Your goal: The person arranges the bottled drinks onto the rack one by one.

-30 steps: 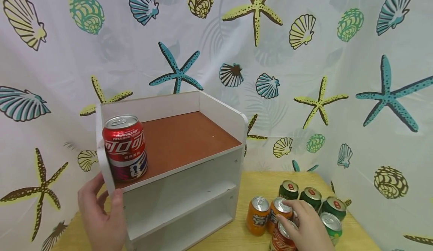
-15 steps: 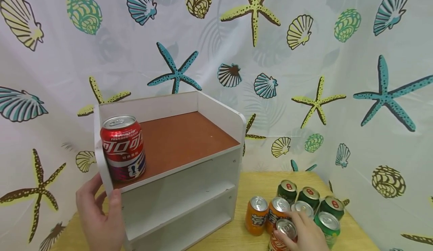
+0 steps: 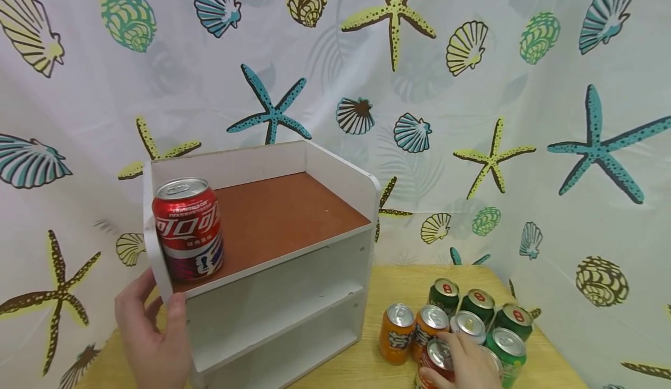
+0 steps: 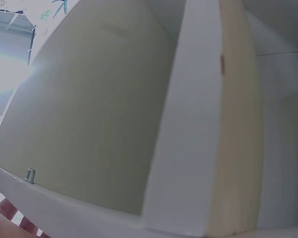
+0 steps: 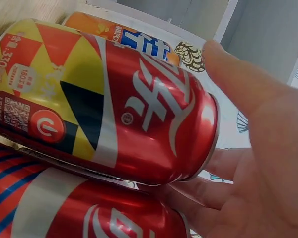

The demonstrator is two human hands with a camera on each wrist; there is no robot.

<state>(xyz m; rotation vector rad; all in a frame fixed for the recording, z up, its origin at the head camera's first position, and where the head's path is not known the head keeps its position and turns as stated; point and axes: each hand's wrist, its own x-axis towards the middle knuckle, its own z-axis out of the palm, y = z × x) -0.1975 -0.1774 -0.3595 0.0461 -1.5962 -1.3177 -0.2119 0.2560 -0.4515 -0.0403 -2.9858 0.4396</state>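
A small white shelf unit with a brown top stands on the left. My left hand grips its left side panel, thumb at the front edge and fingers behind. On the top board, at the left end, a red cola can stands upright. My right hand is at another red cola can on the table. In the right wrist view the thumb stands apart from this can's upper end, while the fingers reach between it and a second red can.
Orange soda cans, dark green cans, a lighter green can and a white-topped can crowd round the right hand on the wooden table. Patterned curtains hang behind and to the right.
My right hand has drawn slightly left and down, from above the cans to round the top of the front red can. My left hand keeps its grip on the shelf unit.
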